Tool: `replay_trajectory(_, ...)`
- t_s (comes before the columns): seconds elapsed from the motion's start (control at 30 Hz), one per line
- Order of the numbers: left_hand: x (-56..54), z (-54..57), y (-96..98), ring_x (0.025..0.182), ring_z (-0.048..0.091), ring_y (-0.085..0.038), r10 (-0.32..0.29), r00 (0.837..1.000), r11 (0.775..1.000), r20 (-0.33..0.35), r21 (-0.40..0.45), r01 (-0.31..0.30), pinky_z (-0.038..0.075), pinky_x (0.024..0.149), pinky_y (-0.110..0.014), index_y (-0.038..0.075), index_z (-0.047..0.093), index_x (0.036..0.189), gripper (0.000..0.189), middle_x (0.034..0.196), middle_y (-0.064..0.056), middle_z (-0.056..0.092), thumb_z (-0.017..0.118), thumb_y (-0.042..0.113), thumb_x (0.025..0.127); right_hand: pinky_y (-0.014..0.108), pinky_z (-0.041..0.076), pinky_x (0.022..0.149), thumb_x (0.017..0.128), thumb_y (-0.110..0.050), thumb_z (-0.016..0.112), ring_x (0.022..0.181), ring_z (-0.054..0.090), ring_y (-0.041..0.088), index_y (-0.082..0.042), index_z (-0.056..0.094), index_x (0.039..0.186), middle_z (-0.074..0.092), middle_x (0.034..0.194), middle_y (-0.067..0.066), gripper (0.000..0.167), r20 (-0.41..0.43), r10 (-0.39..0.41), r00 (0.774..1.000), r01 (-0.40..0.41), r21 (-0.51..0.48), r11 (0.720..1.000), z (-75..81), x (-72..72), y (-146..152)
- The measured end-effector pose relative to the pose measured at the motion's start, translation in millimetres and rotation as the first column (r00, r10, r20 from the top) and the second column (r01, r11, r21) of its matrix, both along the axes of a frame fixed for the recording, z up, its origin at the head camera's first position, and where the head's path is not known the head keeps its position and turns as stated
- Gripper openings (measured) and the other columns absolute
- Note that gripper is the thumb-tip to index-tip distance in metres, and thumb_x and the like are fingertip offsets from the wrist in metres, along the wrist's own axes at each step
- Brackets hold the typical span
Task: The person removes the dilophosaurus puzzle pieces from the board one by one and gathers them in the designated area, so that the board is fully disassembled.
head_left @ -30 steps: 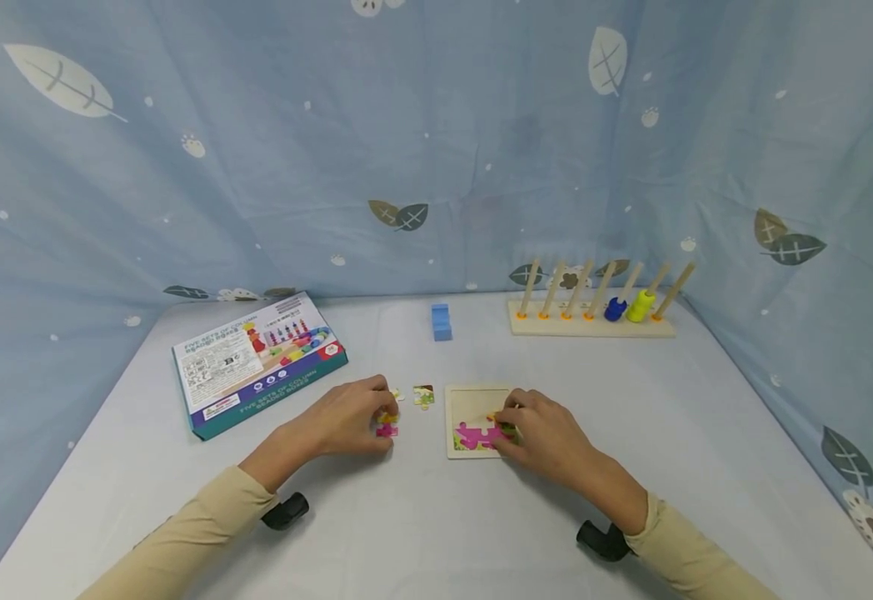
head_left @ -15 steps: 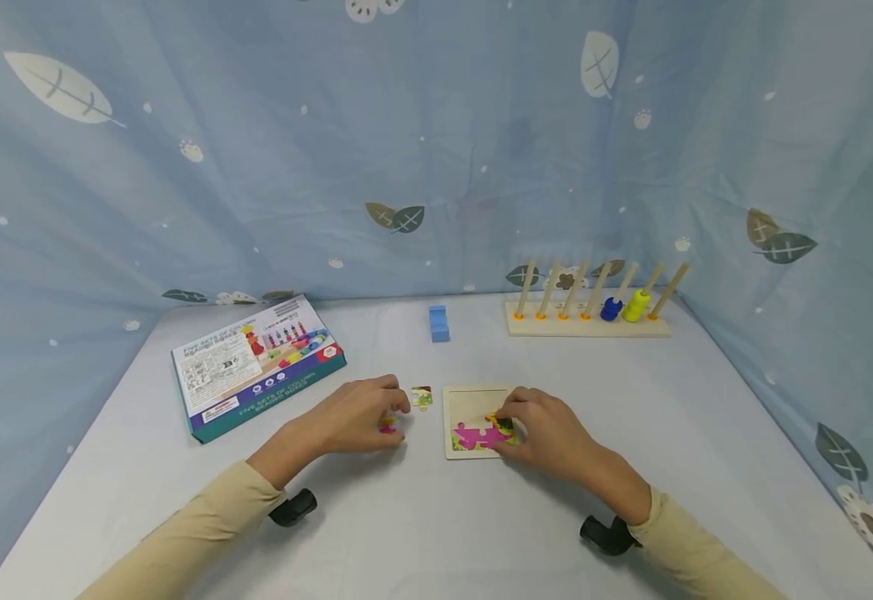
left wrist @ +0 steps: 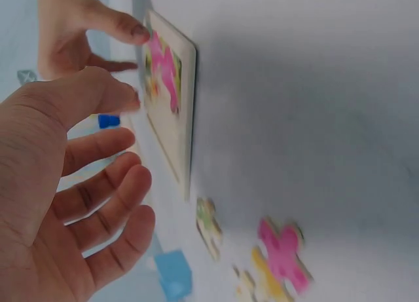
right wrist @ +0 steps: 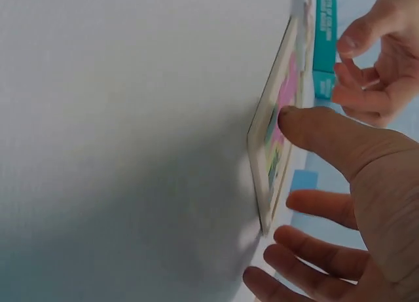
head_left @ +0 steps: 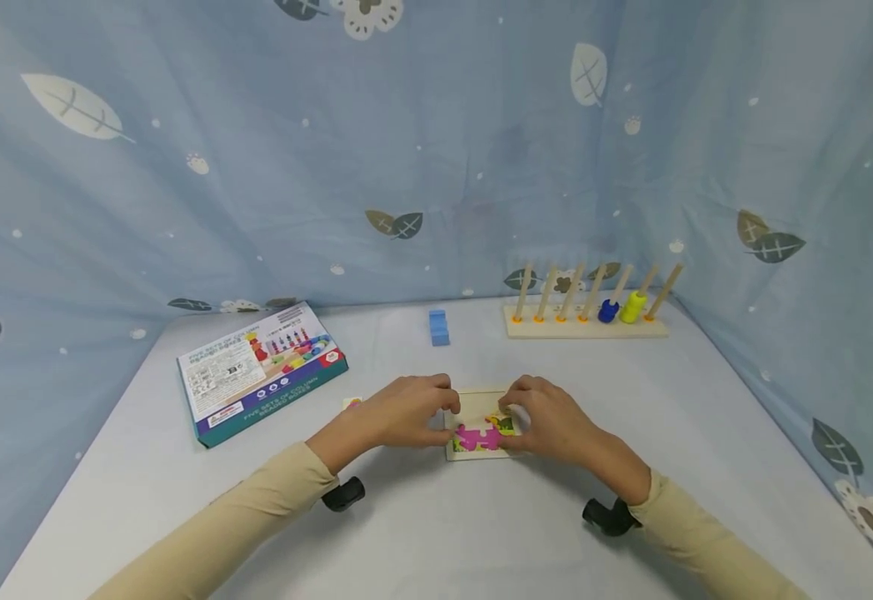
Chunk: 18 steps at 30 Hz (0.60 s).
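A square wooden puzzle board (head_left: 474, 408) lies on the table, with pink and green pieces fitted along its near side. At its left edge is my left hand (head_left: 414, 412); the left wrist view shows its thumb and fingers apart with nothing between them. My right hand (head_left: 556, 425) is at the board's right side, its thumb (right wrist: 314, 126) over the pieces and its other fingers spread beyond the board. Loose on the table in the left wrist view are a pink puzzle piece (left wrist: 285, 253) with yellow ones and a greenish piece (left wrist: 208, 226).
A flat toy box (head_left: 260, 371) lies at the left. A small blue block (head_left: 439, 328) stands behind the board. At the back right is a peg rack (head_left: 586, 330) with blue and yellow beads. A patterned cloth (head_left: 436, 150) hangs behind the table.
My left hand has moved right, from over the loose puzzle pieces to the board's left edge. The right hand stays at the board's right side, its fingers lifted slightly. The head view has shifted slightly.
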<state>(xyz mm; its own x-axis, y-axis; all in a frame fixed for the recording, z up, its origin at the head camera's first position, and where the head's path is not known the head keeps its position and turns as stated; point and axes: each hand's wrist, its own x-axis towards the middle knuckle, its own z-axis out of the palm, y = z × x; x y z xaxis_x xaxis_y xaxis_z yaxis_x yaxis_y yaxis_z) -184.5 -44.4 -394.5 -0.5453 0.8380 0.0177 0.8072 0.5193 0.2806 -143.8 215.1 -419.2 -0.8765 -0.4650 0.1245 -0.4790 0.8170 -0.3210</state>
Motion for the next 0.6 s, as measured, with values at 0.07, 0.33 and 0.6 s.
replay_trajectory(0.07,-2.1,-3.9,7.5,0.079,0.055,-0.006,-0.015,1.0,1.0,0.0,-0.003,0.015,0.049,0.072,-0.026,0.015,0.073,0.107,0.026,0.099,0.002,0.061,0.074,0.032,0.088,0.045,0.051,0.09,0.069,-0.043,0.091,0.106,0.06,0.026,-0.007,0.073,0.111,0.063,0.114,0.007,0.059,-0.011,0.008,1.0,-0.008,0.016,1.0,-1.5,-0.8,1.9)
replay_trajectory(0.33,-10.8,-15.1,33.4,0.077,0.054,-0.005,-0.034,0.999,0.999,-0.021,-0.031,0.034,0.048,0.07,-0.023,0.017,0.073,0.109,0.024,0.1,0.003,0.061,0.071,0.033,0.09,0.05,0.047,0.098,0.073,-0.049,0.086,0.12,0.056,0.032,-0.007,0.072,0.115,0.06,0.13,0.013,0.061,0.05,0.033,0.998,-0.034,0.03,0.999,-4.5,-3.8,9.0)
replay_trajectory(0.6,-15.8,-22.2,57.8,0.078,0.051,-0.005,-0.028,0.999,0.999,-0.028,-0.032,0.027,0.046,0.068,-0.022,0.015,0.072,0.11,0.026,0.097,0.005,0.06,0.07,0.031,0.089,0.051,0.047,0.096,0.073,-0.048,0.087,0.12,0.056,0.033,-0.005,0.073,0.117,0.06,0.13,0.015,0.063,0.053,0.049,0.997,-0.049,0.01,0.999,-2.8,-5.4,11.2)
